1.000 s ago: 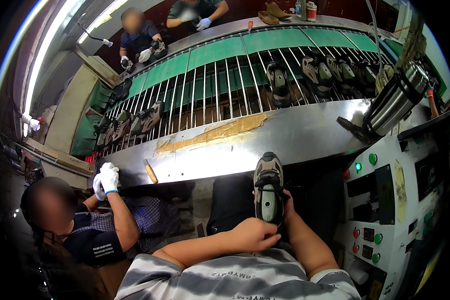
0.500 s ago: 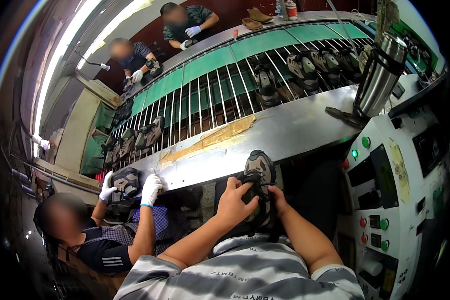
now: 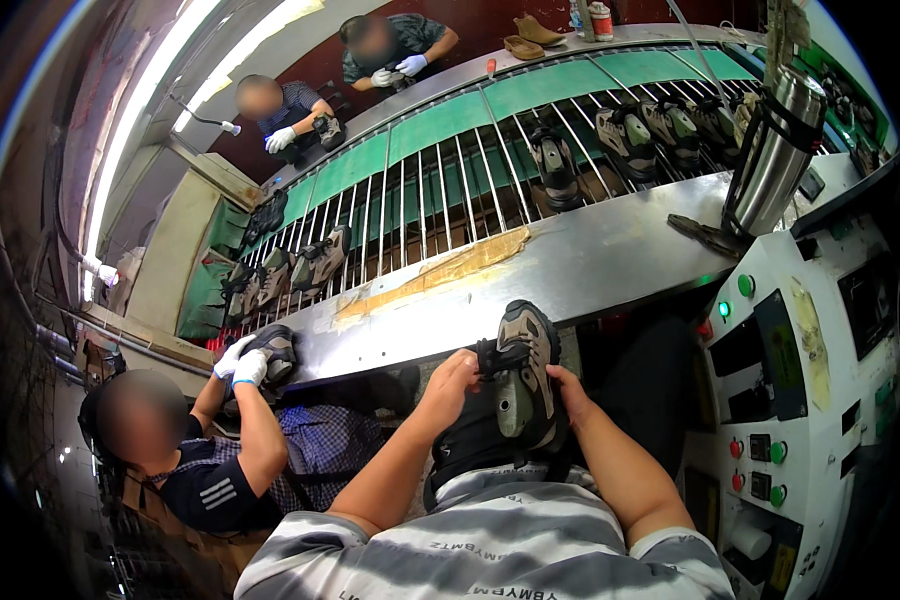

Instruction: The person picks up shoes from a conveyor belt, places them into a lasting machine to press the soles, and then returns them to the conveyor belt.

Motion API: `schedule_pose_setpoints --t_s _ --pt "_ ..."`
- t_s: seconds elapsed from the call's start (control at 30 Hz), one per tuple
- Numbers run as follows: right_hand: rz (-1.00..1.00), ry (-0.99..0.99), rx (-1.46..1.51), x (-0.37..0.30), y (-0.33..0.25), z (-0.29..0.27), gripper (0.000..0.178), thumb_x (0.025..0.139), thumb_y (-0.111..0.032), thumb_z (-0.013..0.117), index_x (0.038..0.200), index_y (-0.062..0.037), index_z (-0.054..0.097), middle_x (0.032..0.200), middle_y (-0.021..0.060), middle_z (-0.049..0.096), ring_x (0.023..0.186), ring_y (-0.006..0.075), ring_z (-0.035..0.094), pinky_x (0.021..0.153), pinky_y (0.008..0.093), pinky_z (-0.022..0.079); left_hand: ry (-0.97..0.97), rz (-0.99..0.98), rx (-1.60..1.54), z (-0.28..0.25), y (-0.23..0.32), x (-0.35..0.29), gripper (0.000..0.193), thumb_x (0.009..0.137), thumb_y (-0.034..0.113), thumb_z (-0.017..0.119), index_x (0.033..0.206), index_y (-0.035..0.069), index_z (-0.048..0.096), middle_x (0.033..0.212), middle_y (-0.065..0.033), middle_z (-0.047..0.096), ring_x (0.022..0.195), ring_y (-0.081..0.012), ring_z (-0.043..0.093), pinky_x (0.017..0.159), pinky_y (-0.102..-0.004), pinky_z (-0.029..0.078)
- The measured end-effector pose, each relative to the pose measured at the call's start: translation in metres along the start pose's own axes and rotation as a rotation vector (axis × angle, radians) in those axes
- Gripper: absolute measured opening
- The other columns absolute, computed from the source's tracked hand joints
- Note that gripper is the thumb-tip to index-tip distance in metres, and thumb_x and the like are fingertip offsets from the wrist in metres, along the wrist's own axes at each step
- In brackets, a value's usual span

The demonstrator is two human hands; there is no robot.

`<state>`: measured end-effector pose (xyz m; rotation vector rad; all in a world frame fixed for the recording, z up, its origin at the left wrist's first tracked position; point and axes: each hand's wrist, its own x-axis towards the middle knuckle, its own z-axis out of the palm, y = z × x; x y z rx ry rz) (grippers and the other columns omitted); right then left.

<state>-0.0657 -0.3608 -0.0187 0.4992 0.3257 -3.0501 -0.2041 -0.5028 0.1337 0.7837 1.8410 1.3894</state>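
A tan and black sneaker point(image 3: 532, 345) rests over my lap, toe pointing away, close to the metal ledge. Inside it sits a grey-green shoe last point(image 3: 510, 408) with a round hole. My left hand point(image 3: 454, 382) pinches the black tongue point(image 3: 492, 358) at the shoe's left side; the tongue is folded out from the opening. Along the right side, my right hand point(image 3: 568, 392) grips the shoe with thumb on the upper, its other fingers mostly hidden.
Ahead runs a metal ledge point(image 3: 440, 310) beside a roller conveyor point(image 3: 420, 200) carrying several similar shoes. To the right stand a steel thermos point(image 3: 778, 150), pliers point(image 3: 705, 235) and a control panel point(image 3: 780, 350). A gloved co-worker point(image 3: 230, 440) handles a shoe at left; two others work across.
My left hand has moved left, drawing the tongue aside, and the last now shows. The co-worker at left has brought both gloved hands together on their shoe. The view has shifted slightly.
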Motion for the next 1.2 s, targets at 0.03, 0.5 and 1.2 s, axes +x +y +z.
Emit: schedule_pose_setpoints --t_s 0.03,0.5,1.2 --pt "-0.011 -0.002 -0.015 0.001 -0.001 0.001 0.050 0.088 -0.036 0.049 0.124 -0.0021 0.056 0.115 0.0156 0.064 0.103 0.0280 0.063 0.093 0.0392 0.049 -0.053 -0.030 -0.032 -0.007 0.000 0.004 0.015 0.093 0.010 0.050 0.079 0.005 0.049 0.077 -0.0008 0.046 0.072 -0.0119 0.046 0.068 -0.0259 0.042" --pt "0.069 -0.041 -0.182 0.014 0.009 -0.003 0.049 0.091 -0.039 0.049 0.123 -0.0024 0.058 0.114 0.0136 0.065 0.099 0.0242 0.064 0.090 0.0350 0.051 -0.194 0.022 -0.087 -0.019 -0.009 0.043 0.003 0.086 0.007 0.056 0.083 0.006 0.057 0.071 0.0066 0.048 0.066 -0.0050 0.043 0.062 -0.0228 0.034" --pt "0.125 -0.553 -0.077 -0.016 -0.009 -0.002 0.076 0.086 -0.055 0.057 0.141 -0.0057 0.040 0.135 0.0150 0.053 0.122 0.0255 0.053 0.105 0.0379 0.041 -0.369 -0.222 -0.146 -0.032 0.005 0.068 0.021 0.080 0.015 0.069 0.093 0.002 0.058 0.077 -0.0036 0.060 0.073 -0.0154 0.060 0.069 -0.0266 0.049"
